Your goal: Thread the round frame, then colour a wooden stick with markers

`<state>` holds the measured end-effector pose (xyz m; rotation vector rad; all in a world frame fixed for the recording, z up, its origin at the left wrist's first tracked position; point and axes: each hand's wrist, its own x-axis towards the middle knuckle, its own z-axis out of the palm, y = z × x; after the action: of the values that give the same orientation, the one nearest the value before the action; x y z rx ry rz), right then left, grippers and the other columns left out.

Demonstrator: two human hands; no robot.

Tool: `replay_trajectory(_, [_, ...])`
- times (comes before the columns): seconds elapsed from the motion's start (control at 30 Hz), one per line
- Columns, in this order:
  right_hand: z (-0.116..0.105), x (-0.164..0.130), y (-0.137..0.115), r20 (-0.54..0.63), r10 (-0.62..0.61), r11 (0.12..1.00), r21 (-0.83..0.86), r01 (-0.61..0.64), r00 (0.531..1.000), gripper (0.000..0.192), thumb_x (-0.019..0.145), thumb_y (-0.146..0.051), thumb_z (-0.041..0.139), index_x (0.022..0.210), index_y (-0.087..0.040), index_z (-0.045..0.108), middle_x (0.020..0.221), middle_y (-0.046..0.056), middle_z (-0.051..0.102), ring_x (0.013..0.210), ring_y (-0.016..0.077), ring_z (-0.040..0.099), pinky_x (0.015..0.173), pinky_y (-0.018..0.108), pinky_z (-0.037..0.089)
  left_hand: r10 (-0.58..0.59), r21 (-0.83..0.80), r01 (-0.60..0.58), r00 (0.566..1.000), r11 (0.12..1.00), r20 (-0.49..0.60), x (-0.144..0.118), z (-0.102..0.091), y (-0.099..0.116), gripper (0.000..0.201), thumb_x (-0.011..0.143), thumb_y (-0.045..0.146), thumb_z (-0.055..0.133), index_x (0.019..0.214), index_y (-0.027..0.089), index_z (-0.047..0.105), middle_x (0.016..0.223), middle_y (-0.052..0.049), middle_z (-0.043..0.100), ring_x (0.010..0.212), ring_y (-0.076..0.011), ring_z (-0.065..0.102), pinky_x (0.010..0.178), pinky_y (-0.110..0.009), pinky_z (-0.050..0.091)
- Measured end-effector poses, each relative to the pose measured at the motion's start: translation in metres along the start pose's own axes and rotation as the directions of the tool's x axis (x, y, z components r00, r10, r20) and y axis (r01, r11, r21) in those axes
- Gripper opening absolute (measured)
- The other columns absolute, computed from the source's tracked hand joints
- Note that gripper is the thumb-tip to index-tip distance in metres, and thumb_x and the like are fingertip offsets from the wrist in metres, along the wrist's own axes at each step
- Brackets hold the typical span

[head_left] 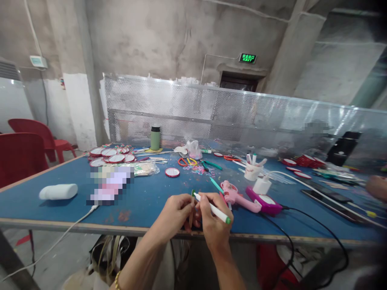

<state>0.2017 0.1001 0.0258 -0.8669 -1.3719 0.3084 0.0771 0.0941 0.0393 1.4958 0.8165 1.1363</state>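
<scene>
At the near table edge [90, 226], the right hand [213, 225] grips a white marker with a green cap [213, 208], its tip pointing left onto a thin wooden stick [191, 215] pinched upright in the closed fingers of the left hand [175, 215]. Just beyond lies a pink glue gun [237, 195]; farther off, scissors [184, 162] and a green bottle [155, 137].

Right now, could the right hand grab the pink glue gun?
Probably yes, but not freely. The pink glue gun lies just beside the right hand with bare blue table between them. But that hand's fingers already hold a white marker, so it would need to put that down first.
</scene>
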Motion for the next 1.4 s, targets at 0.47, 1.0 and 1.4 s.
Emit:
replay_trajectory(0.47, [-0.0006,-0.0002,-0.0027,-0.002,0.021,1.0,0.024,-0.021,1.0,0.025,0.091,-0.034,0.058,0.071,-0.018,0.061,0.055,-0.003,0.058,0.041,0.0102,0.052,0.039,0.02,0.044,-0.012,-0.025,0.012,1.0,1.0,-0.002,-0.0004,0.0003,0.001,0.019,0.085,0.032,0.054,0.074,0.017,0.055,0.06,0.0,0.062,0.047,-0.0119,0.058,0.042,-0.02,0.047])
replay_trajectory(1.0, [0.0007,-0.0008,-0.001,-0.021,0.009,1.0,0.024,-0.008,1.0,0.026,0.091,-0.034,0.058,0.072,-0.018,0.062,0.055,-0.004,0.057,0.041,0.01,0.051,0.04,0.02,0.043,-0.008,-0.051,0.008,1.0,0.999,0.01,-0.0011,-0.0002,0.0004,0.02,0.086,0.034,0.054,0.077,0.016,0.057,0.061,0.0,0.062,0.049,-0.0122,0.06,0.042,-0.019,0.047])
replay_trajectory(1.4, [-0.0002,0.0001,0.0009,-0.027,0.0,1.0,-0.005,0.0,1.0,0.024,0.091,-0.033,0.059,0.074,-0.017,0.063,0.058,-0.003,0.059,0.045,0.0104,0.053,0.043,0.02,0.045,-0.014,-0.044,0.014,1.0,0.999,0.008,-0.001,-0.0003,0.0002,0.023,0.085,0.037,0.055,0.078,0.016,0.059,0.061,-0.001,0.061,0.051,-0.0127,0.06,0.043,-0.019,0.047])
